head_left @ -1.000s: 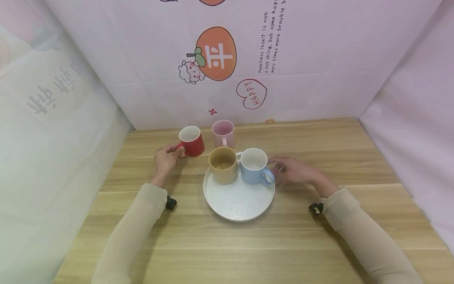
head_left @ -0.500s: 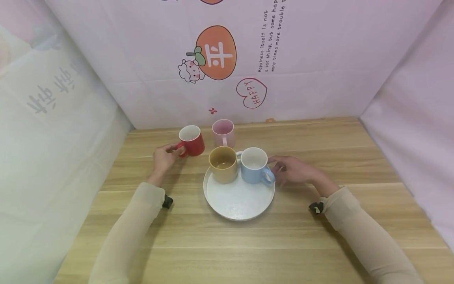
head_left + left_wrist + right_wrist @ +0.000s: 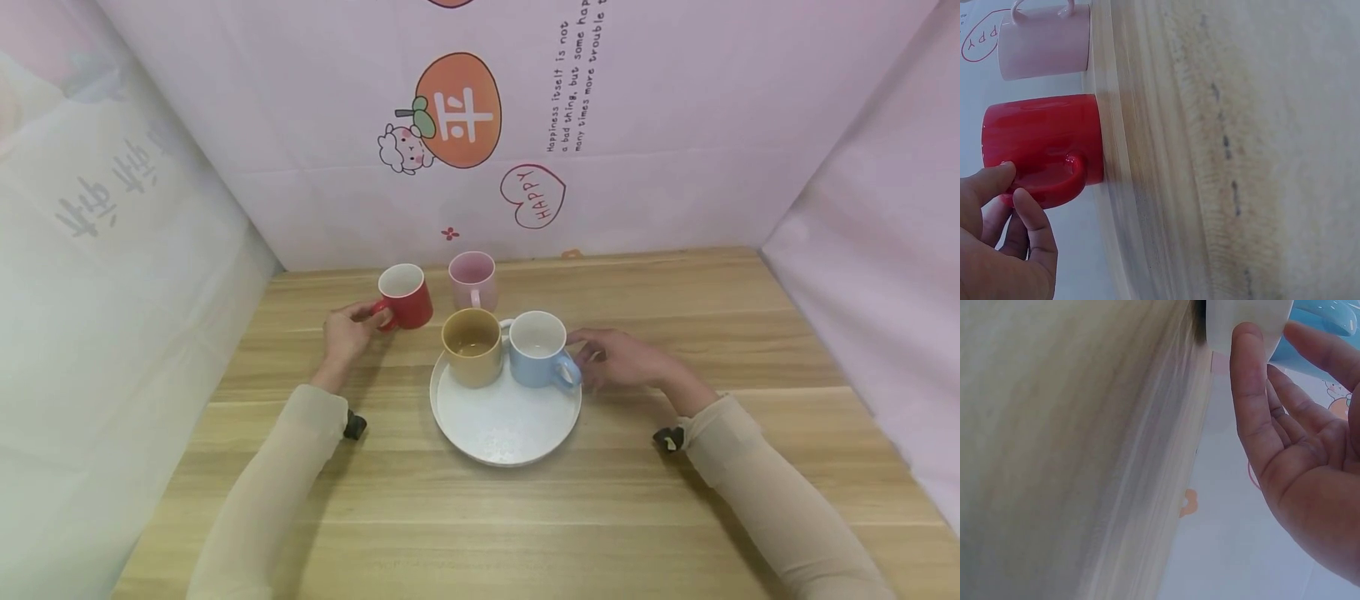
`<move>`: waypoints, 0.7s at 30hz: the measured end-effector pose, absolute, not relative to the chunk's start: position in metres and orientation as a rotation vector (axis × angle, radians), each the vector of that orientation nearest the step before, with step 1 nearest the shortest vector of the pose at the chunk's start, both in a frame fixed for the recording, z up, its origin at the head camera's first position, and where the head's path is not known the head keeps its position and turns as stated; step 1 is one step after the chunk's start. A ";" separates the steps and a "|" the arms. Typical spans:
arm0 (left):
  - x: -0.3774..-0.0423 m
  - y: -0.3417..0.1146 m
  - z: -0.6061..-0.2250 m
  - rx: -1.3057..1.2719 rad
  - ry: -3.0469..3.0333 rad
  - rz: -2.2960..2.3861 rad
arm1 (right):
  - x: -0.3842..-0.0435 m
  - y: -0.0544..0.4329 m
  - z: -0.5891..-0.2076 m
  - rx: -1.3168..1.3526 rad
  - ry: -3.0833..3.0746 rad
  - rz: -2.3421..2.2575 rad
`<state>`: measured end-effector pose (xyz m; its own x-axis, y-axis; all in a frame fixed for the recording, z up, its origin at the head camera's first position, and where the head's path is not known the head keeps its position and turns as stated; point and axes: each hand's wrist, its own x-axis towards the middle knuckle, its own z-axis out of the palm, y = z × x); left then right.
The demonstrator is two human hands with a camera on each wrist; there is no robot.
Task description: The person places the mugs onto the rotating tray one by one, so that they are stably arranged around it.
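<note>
Red mug is located at the far left of the wood-grain table, left of the pink mug, rim up; contact of its base with the table cannot be confirmed. Its handle is pinched between thumb and fingers of the left hand. White round tray is touched at its right side by the right hand; digits are spread, and whether the rim is pinched or only touched cannot be told. On the tray's far half, the tan mug and light blue mug are held upright side by side, the blue handle pointed toward the right hand. Pink mug is placed behind the tan one. Table is backed by a printed cloth.
</note>
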<state>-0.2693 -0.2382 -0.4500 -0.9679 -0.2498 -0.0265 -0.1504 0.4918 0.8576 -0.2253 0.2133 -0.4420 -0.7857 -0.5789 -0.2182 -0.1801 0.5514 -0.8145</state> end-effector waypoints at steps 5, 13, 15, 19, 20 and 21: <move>-0.270 -0.237 -0.450 0.342 -2.627 -1.525 | -0.226 0.214 -0.444 -0.651 2.322 -1.150; -0.272 -0.237 -0.453 0.356 -2.613 -1.538 | -0.226 0.215 -0.445 -0.687 2.343 -1.141; -0.272 -0.236 -0.454 0.371 -2.597 -1.543 | -0.226 0.214 -0.445 -0.686 2.334 -1.147; -0.271 -0.234 -0.454 0.400 -2.572 -1.538 | -0.226 0.214 -0.444 -0.682 2.322 -1.156; -0.271 -0.234 -0.454 0.405 -2.569 -1.537 | -0.226 0.214 -0.444 -0.678 2.322 -1.155; -0.270 -0.233 -0.454 0.403 -2.562 -1.546 | -0.226 0.214 -0.444 -0.676 2.323 -1.154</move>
<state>-0.2703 -0.2333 -0.4542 -0.9570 -0.2882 -0.0331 -0.1637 0.4423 0.8818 -0.2263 0.2142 -0.4438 -0.7749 -0.6060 -0.1797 -0.2227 0.5278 -0.8197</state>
